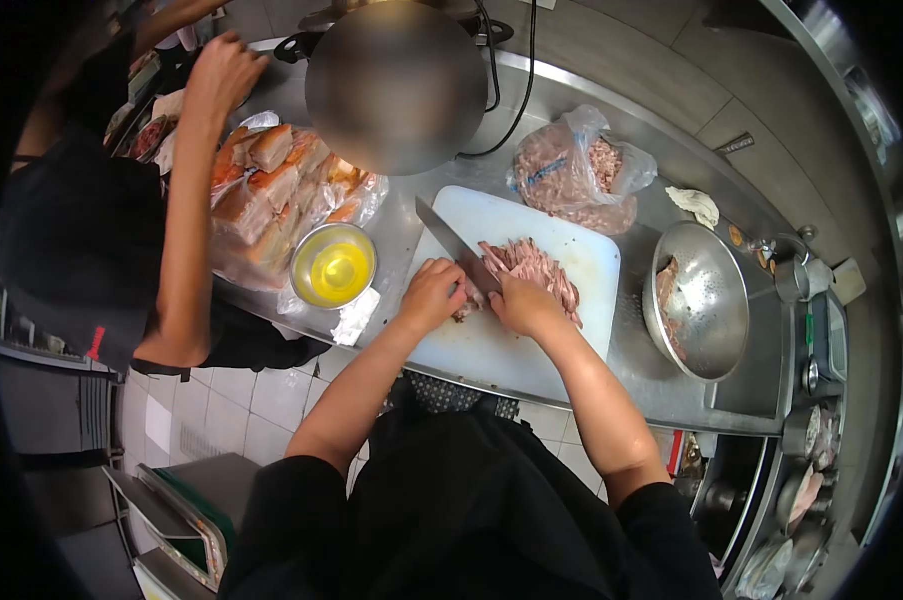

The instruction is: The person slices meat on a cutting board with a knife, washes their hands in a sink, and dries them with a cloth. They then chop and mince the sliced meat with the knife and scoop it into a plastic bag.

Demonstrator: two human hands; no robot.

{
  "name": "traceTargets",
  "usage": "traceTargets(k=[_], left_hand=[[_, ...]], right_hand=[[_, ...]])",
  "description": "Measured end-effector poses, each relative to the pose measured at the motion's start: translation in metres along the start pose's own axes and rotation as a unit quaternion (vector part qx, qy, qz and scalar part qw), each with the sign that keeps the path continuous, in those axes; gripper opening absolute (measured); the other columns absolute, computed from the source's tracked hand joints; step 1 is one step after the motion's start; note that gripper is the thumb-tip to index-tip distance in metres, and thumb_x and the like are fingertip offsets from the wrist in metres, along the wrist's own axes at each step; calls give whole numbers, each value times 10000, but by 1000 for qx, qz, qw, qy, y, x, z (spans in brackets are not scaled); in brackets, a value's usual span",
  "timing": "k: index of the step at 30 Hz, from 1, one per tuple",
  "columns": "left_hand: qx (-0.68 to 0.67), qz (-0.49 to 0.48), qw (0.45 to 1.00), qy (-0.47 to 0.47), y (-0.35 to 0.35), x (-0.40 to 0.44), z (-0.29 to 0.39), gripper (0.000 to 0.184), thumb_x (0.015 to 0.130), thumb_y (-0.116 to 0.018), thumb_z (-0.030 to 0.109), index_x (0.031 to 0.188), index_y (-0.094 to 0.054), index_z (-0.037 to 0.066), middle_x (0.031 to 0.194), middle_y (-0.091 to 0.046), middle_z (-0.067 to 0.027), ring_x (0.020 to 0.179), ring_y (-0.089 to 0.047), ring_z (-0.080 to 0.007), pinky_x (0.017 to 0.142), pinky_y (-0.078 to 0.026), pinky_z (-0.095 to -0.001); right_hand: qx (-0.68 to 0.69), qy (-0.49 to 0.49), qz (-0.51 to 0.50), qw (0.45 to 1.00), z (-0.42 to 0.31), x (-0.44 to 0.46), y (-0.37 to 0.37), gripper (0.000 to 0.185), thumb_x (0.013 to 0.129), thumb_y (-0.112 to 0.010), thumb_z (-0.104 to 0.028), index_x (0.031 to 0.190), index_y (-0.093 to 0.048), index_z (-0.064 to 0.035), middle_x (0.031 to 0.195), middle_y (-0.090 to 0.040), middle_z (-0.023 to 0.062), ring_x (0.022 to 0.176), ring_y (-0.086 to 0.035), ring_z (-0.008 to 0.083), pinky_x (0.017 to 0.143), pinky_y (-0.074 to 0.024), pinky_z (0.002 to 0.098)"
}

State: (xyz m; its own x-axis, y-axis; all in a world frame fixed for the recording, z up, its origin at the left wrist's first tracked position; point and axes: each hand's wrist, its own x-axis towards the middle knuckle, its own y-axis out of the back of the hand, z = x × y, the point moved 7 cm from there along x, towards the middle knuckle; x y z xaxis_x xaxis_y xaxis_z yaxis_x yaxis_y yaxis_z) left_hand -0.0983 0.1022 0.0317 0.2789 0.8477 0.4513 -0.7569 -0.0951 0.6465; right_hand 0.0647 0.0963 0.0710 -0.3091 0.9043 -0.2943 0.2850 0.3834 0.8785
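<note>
On the white cutting board (pixel 581 250) lies a pile of meat strips (pixel 538 272). My right hand (pixel 526 306) grips a broad knife (pixel 449 232), its blade pointing up and to the left across the board. Just left of the blade, my left hand (pixel 433 296) presses with curled fingers on a small piece of meat (pixel 468 302), partly hidden by the fingers and the knife. The strips sit on the right side of the blade.
A metal bowl (pixel 711 290) with some meat stands to the right. Behind the board is a plastic bag (pixel 571 180) of chopped meat. At left are meat slabs (pixel 271 190), a bowl of yellow liquid (pixel 337 268) and a co-worker's arm (pixel 193 180).
</note>
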Motion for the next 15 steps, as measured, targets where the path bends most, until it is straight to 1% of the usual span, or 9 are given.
traceTargets(k=[1,2,3,5,8,11,13,14,15], left_hand=[[-2,-8,1000,8,1,0,-1,127,793,-725,102,893,-658,62,989,-627,-85,1007,-586,-324,886,-504,-429],[-2,-7,1000,11,2,-1,-2,127,793,-725,102,893,-658,62,989,-627,-85,1007,-586,-324,886,-504,-429],[0,3,1000,8,1,-1,-3,122,795,-724,102,891,-658,62,984,-628,-86,1005,-587,-324,885,-505,-427],[1,14,1000,14,1,-2,-4,117,798,-723,102,888,-659,62,979,-628,-87,1003,-588,-323,884,-507,-424],[0,-7,1000,15,0,2,-2,114,799,-721,102,888,-661,62,983,-636,-86,1006,-590,-323,883,-508,-422],[0,-5,1000,11,-2,-4,-1,112,798,-714,96,890,-662,61,990,-642,-91,1015,-590,-324,886,-506,-424],[-23,-5,1000,15,3,-3,-2,110,800,-707,94,887,-654,56,1004,-645,-93,1021,-590,-326,890,-503,-429],[-20,-4,1000,14,6,-3,-3,110,800,-707,94,887,-654,56,1004,-645,-93,1021,-590,-326,890,-503,-429],[-24,-3,1000,11,7,-4,-2,113,797,-706,94,887,-648,55,999,-642,-95,1018,-589,-327,892,-501,-431]], right_hand=[[-19,-23,-17,999,-7,-8,10,351,979,-562,-269,1195,-620,2,1061,-715,282,1003,-691,453,916,-528,542],[-20,-21,-20,999,-15,-20,22,351,979,-562,-269,1195,-620,2,1061,-715,282,1003,-691,453,916,-528,542],[11,-36,-44,998,-19,-36,32,353,979,-561,-266,1199,-620,4,1063,-714,283,1004,-691,453,913,-529,543],[40,-50,-77,995,-15,-44,18,355,979,-559,-264,1203,-620,6,1065,-713,285,1004,-690,453,910,-529,543],[77,-80,-52,992,6,-28,-19,353,981,-554,-264,1203,-618,3,1065,-710,292,1004,-689,454,906,-527,549],[105,-90,-14,990,3,-7,-7,353,979,-554,-261,1206,-616,2,1058,-710,293,995,-688,458,901,-525,555],[139,-89,-58,985,-7,-6,6,364,982,-548,-267,1217,-617,2,1066,-708,297,1007,-686,461,913,-525,550],[140,-86,-57,985,-6,-7,6,364,982,-548,-267,1217,-617,2,1066,-708,297,1007,-686,461,913,-525,550],[91,-58,-23,994,-6,-14,12,364,985,-548,-267,1219,-616,3,1065,-709,294,1008,-686,458,913,-525,547]])
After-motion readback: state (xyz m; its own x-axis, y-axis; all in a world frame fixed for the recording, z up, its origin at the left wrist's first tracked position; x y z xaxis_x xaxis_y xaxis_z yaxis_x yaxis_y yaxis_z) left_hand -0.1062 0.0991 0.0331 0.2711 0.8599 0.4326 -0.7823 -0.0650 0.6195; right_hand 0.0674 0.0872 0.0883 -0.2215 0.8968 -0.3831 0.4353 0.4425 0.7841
